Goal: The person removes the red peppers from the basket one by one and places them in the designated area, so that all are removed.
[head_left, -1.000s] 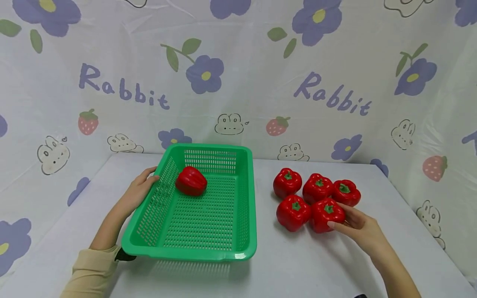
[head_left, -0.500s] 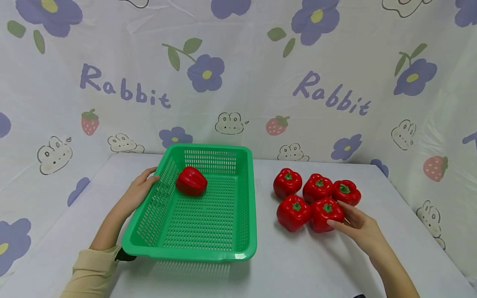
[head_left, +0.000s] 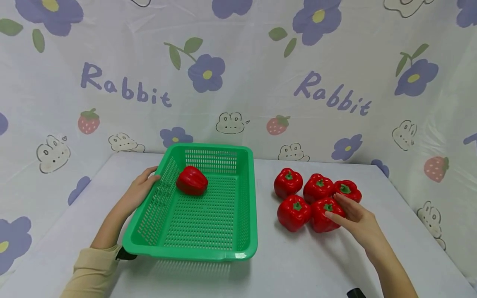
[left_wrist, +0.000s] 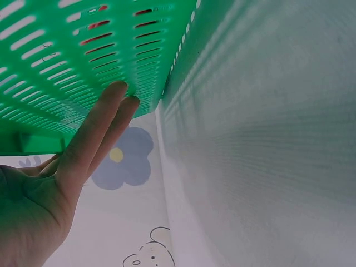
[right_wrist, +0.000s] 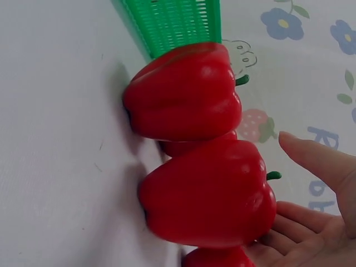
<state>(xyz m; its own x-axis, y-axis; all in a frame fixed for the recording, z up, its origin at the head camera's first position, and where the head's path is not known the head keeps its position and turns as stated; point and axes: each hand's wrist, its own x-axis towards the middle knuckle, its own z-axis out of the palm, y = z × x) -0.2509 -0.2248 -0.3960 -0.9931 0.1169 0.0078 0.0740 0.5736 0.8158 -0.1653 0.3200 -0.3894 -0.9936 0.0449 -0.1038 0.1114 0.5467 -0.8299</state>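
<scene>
Your right hand (head_left: 355, 221) lies open, fingers against a glossy red plastic bell pepper with a green stem (head_left: 325, 214), the near-right one of five clustered on the desk (head_left: 290, 265). Your left hand (head_left: 138, 191) rests flat-fingered against the green slotted plastic basket (head_left: 193, 248); one more pepper (head_left: 191, 181) lies just inside that wall.

Right hand (head_left: 354, 219) rose from beside the front-right pepper (head_left: 325, 214), its fingers coming up over the pepper's top
</scene>
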